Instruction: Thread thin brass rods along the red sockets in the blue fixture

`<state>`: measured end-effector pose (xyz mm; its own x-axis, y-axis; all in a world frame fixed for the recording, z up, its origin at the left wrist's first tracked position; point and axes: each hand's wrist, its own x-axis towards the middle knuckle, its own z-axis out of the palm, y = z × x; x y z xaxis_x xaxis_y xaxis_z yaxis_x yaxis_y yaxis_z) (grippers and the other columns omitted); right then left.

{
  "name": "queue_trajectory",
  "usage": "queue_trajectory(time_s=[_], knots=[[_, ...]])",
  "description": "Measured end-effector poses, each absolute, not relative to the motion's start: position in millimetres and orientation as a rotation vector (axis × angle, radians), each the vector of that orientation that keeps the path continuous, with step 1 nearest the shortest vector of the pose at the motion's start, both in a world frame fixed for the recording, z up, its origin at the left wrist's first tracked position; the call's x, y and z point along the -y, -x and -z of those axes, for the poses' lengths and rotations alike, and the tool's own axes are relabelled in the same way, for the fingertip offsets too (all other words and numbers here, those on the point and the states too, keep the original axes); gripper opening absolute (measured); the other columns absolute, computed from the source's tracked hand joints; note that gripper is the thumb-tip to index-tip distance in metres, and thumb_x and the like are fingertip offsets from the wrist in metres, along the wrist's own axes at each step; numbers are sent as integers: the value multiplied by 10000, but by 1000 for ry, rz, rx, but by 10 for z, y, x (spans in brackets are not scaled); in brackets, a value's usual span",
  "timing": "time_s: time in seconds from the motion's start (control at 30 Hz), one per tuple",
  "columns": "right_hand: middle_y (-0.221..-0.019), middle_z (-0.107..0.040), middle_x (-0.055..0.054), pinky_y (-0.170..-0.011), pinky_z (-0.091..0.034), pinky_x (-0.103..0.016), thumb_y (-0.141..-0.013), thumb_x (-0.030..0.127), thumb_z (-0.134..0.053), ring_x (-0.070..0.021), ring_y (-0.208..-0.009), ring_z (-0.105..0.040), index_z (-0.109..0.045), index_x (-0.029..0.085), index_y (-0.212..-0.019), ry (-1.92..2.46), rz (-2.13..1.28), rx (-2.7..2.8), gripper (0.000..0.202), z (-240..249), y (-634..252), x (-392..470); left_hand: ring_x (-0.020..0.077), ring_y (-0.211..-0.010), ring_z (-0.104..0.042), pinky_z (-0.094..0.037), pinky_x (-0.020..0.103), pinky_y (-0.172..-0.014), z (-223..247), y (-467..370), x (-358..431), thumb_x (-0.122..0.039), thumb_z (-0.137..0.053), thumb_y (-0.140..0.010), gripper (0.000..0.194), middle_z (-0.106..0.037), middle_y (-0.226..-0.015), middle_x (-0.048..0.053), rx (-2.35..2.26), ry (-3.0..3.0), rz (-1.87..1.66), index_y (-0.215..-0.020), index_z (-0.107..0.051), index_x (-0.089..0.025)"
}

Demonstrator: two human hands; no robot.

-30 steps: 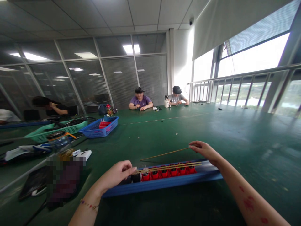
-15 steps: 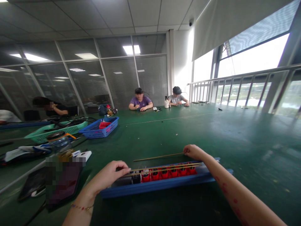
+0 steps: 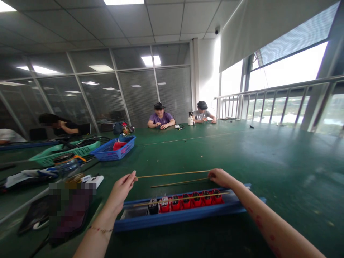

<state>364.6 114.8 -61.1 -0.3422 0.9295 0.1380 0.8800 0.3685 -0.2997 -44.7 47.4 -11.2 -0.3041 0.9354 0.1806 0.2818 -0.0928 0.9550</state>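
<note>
A thin wooden stick is pinched at its left end by my left hand, and its right end reaches my right hand. My right hand is closed at that end, where a second stick also meets the fingers, slanting down to the left. Nearer me lies a long blue tray holding several red cups with black pieces inside, and a dark cup at the row's left. A third stick rests lengthwise over the cups.
At the left are a blue basket with a red box, a green basket, a jar and a pixelated dark item. Two people sit across the green table; others sit far left.
My left hand has risen and moved back from the tray, lifting one stick off the cups to beyond the tray. One stick remains over the cups. My right hand has barely moved.
</note>
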Motion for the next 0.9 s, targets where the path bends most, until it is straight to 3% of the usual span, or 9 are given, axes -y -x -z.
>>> queue_trajectory(time_s=[0.3,0.53,0.67,0.9], knots=[[-729,-624,-28,-594,-382,-221,-671,124,-483,-143,-660,-541,-627,175,-887,1556,-295,2351,265,599,-3649,-1125,111,-496,-425,-300,210,-486,278,298,-605,-662,-461,-616,572,-482,-514,-22,-1642,-1672,-937,-685,-616,-116],[-783,-626,-39,-630,-400,-222,-665,118,-470,-149,-698,-549,-635,175,-858,1483,-298,2406,260,634,-3654,-1155,167,-632,-551,-337,214,-540,306,261,-734,-538,-537,-621,398,-631,-661,25,-1636,-2101,-504,-685,-630,-156],[-805,-621,-52,-646,-406,-227,-683,162,-488,-156,-715,-556,-637,175,-866,1476,-268,2439,236,645,-3649,-1161,172,-643,-572,-343,218,-553,332,233,-842,-475,-569,-617,295,-647,-661,26,-1695,-2226,-363,-644,-644,-191],[-802,-612,-47,-615,-422,-223,-677,369,-567,-160,-699,-561,-635,190,-871,1426,-293,2482,272,618,-3625,-1133,166,-674,-579,-349,220,-575,373,143,-975,-410,-619,-602,202,-659,-707,19,-1800,-2241,-286,-643,-647,-214]])
